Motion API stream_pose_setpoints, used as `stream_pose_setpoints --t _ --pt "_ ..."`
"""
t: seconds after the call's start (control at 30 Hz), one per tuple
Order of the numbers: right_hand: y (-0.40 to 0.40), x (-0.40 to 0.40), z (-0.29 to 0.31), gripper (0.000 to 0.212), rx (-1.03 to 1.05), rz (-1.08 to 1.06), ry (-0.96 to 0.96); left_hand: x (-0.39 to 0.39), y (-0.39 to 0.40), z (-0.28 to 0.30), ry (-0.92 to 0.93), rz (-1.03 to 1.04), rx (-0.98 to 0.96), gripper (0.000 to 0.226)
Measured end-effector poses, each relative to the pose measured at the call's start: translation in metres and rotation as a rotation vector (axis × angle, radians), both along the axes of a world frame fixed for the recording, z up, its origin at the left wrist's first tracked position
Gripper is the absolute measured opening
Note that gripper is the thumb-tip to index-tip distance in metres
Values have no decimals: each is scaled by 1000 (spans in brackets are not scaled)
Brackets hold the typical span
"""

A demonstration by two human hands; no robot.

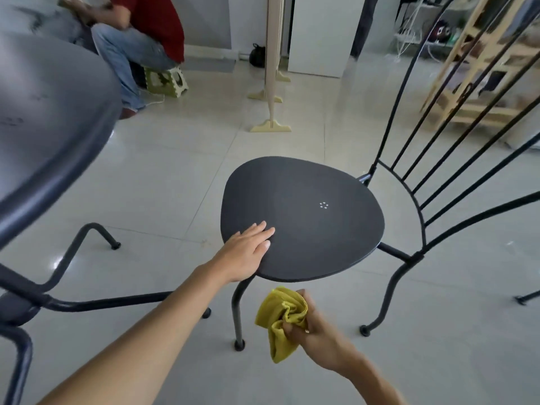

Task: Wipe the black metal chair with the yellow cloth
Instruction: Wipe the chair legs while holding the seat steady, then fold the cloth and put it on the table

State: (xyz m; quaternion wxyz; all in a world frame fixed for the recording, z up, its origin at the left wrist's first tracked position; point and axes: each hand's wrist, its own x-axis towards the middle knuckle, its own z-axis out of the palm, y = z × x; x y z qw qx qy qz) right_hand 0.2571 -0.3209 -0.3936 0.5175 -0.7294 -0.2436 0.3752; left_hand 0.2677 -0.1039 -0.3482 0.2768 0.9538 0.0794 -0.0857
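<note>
- The black metal chair [304, 220] stands on the tiled floor [175, 176], its backrest bars to the right.
- The left hand [248, 254] lies flat, fingers straight, on the near-left edge of the seat, steadying it.
- The right hand [314, 325] grips the bunched yellow cloth [279, 320] below and in front of the seat, not touching the chair.
- Risk: the cloth is wadded, so it would likely wipe a narrow strip and miss patches.
- Risk: pressing on the seat edge could tip or slide the chair on the glossy floor.
- A second dark chair [52, 118] stands close on the left and could catch an elbow.
</note>
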Motion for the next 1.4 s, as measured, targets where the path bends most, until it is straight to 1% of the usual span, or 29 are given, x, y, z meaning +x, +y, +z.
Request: stream_pose_setpoints --t 0.07,0.2,0.37,0.47,0.57,0.67,0.73,0.8,0.87,0.97,1.03,1.13,1.23,1.3,1.4 --pt "-5 0 31 28 60 -51 -11 -16 -9 23 -26 12 -56 45" --pt "-3 2 87 32 114 -128 -54 -48 -21 75 -154 67 -144 42" --pt "12 -10 155 37 194 -164 -87 -98 -35 140 -347 135 -108 33" --pt "22 -22 192 34 215 -135 -106 -121 -38 175 -461 206 -110 25" --pt "31 -37 225 30 224 -122 -184 -143 -38 206 -542 288 -112 22" --pt "39 -53 250 24 229 -92 -217 -160 -35 233 -578 367 -170 21" --pt "42 -64 262 25 229 -69 -235 -169 -35 246 -591 406 -235 12" --pt "44 -77 277 33 239 -31 -226 -181 -32 258 -604 428 -255 6" --pt "44 -87 289 42 258 0 -176 -193 -29 267 -612 446 -270 10" --pt "46 -93 310 45 230 33 -144 -208 -19 284 -610 459 -272 11" --pt "52 -95 321 51 152 38 -189 -218 -13 294 -613 462 -260 12" --pt "66 -103 331 66 -39 -56 -347 -236 -5 310 -617 463 -275 15" --pt "78 -113 346 66 -110 -164 -465 -251 3 324 -609 430 -306 12" --pt "83 -118 357 65 -88 -118 -511 -258 9 332 -598 409 -318 12" --pt "90 -128 373 65 -38 29 -575 -267 17 340 -607 413 -311 11"
